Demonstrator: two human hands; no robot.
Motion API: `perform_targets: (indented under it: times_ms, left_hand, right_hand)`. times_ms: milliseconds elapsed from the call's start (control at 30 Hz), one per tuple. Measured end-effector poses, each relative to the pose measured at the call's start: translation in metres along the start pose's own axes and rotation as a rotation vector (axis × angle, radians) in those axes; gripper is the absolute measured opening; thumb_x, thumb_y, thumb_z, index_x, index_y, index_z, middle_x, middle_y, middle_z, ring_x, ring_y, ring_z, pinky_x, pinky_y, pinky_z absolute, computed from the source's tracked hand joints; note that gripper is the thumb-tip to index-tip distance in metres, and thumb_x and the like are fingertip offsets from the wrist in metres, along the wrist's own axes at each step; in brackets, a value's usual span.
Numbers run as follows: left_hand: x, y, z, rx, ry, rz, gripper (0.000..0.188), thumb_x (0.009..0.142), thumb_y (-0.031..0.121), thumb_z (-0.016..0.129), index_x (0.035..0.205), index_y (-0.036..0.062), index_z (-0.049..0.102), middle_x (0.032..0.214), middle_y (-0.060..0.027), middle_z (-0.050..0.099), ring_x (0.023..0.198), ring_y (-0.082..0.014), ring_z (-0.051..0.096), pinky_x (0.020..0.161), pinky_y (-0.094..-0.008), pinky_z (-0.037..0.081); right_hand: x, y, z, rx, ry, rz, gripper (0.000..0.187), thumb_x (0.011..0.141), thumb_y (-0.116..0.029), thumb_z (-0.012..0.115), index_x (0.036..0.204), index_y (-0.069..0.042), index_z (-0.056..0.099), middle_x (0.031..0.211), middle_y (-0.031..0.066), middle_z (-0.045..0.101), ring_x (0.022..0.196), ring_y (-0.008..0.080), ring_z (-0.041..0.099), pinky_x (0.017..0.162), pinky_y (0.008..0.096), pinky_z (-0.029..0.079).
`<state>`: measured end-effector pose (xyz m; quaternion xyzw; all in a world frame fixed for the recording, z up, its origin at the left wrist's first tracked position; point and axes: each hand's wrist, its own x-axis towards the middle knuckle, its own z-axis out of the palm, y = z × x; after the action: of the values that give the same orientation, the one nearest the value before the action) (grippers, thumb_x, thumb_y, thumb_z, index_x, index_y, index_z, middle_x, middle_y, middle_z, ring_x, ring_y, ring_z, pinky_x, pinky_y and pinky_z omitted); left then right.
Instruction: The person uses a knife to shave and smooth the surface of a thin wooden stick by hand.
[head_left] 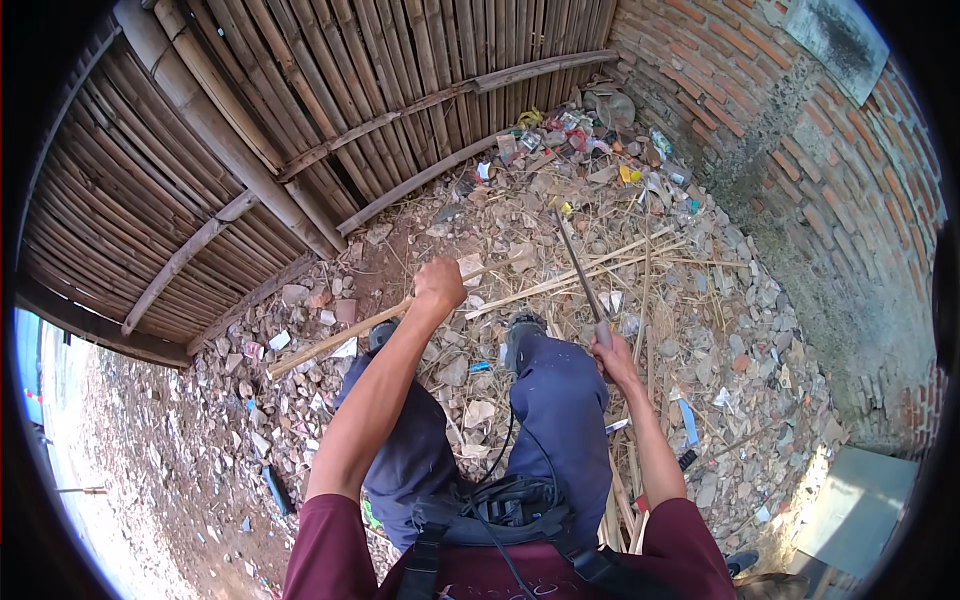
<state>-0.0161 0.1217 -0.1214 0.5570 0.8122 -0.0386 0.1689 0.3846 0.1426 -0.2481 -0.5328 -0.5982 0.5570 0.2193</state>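
Note:
My left hand (438, 286) is closed around a split bamboo strip (335, 344), which slants from the lower left up to the right past my fist. On the right, my right hand (613, 358) grips the handle of a long, narrow-bladed machete (581, 268), its dark blade pointing up and away from me. Several pale bamboo strips (580, 277) lie on the rubble beyond my knees, and the blade passes over them in the view. More split pieces (618, 500) lie beside my right thigh, partly hidden by my leg and arm.
A bamboo-slat wall (400, 70) rises at the far left, and a brick wall (800, 150) at the right. Rubbish (570, 135) is heaped in their corner. Loose stones (740, 330) cover the ground. A dark bottle-like object (277, 490) lies left; a pale panel (855, 510) is at lower right.

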Motion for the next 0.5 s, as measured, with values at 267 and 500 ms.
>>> perform_targets:
  times_ms: [267,500]
  left_hand:
    - [-0.006,0.003,-0.004,-0.092,0.028,-0.05,0.038,0.092,0.014,0.067,0.127,-0.0018,0.07,0.137,-0.0257,0.066,0.125,-0.0436,0.068,0.102,-0.0473,0.059]
    - [0.002,-0.009,-0.004,-0.126,-0.046,-0.036,0.04,0.089,0.014,0.069,0.123,-0.0064,0.071,0.127,-0.0286,0.071,0.12,-0.0427,0.071,0.102,-0.0468,0.06]
  right_hand:
    - [0.095,-0.033,0.117,-0.241,-0.133,-0.563,0.027,0.087,-0.027,0.071,0.101,-0.005,0.066,0.079,0.0122,0.067,0.071,0.028,0.066,0.069,0.0421,0.053]
    - [0.098,-0.075,0.152,-0.305,-0.338,-0.238,0.03,0.085,-0.025,0.069,0.109,-0.006,0.067,0.089,0.0242,0.07,0.08,0.0423,0.068,0.074,0.0479,0.054]
